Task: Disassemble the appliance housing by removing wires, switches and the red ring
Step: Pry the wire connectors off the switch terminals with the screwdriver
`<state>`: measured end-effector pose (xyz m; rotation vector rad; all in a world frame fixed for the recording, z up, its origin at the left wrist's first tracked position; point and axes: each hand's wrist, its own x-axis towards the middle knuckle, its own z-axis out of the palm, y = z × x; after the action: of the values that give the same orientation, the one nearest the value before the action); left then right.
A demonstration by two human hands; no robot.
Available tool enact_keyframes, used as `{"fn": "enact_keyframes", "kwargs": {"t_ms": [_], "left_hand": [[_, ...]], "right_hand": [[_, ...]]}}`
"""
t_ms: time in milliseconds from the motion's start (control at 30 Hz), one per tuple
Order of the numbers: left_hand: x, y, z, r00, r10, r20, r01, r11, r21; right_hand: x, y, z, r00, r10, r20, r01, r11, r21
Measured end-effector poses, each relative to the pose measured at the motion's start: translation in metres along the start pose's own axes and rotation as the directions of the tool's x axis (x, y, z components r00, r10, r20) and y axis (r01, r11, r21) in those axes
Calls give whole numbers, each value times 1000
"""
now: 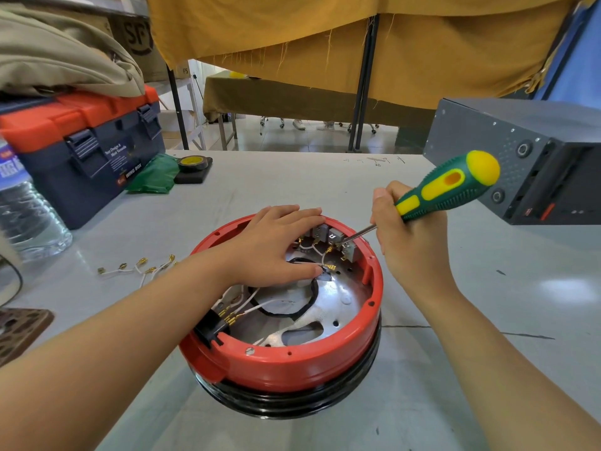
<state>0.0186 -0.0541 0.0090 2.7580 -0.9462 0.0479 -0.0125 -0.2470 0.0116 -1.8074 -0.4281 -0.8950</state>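
Water bottle (22,203) cut off left.

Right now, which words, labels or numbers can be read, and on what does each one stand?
"SF": cardboard box on the shelf.
"FS": smaller box.
"WING BOX": toolbox.
Small script on the toolbox: too small.
Water bottle label: blurred.
Pen marks on the table: unreadable.

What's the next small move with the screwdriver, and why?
Probably lever or unscrew at the switches: the right hand grips the screwdriver with its tip at them, white wires are attached there, and the left hand presses on the red ring, steadying the housing.
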Motion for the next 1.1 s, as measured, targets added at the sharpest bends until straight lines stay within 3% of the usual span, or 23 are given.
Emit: {"fn": "enact_keyframes", "kwargs": {"t_ms": [133, 233, 367, 533, 867, 1000, 1100], "left_hand": [[0, 0, 0, 1000, -2, -1, 2, 1000, 9], [0, 1, 1, 1000, -9, 5, 9, 1000, 1], [0, 1, 0, 1000, -11, 13, 11, 1000, -3], [0, 1, 0, 1000, -5, 5, 5, 1000, 1], [0, 1, 1, 1000, -8, 5, 8, 1000, -5], [1, 1, 1, 1000, -5, -6, 5, 1000, -9], [1, 0, 1, 1000, 7, -6, -7, 1000, -18]], "right_hand": [[-2, -3, 4, 983, -168, 78, 173, 983, -62], [0, -2, 4, 975, -194, 107, 200, 978, -52], [2, -2, 1, 990, -103, 100, 111, 991, -80], [7, 2, 2, 982, 191, -1, -190, 975, 112], [9, 10, 7, 933, 360, 11, -353, 908, 224], [3, 5, 18, 958, 286, 27, -287, 949, 132], [4, 3, 13, 963, 267, 15, -266, 951, 156]]}}
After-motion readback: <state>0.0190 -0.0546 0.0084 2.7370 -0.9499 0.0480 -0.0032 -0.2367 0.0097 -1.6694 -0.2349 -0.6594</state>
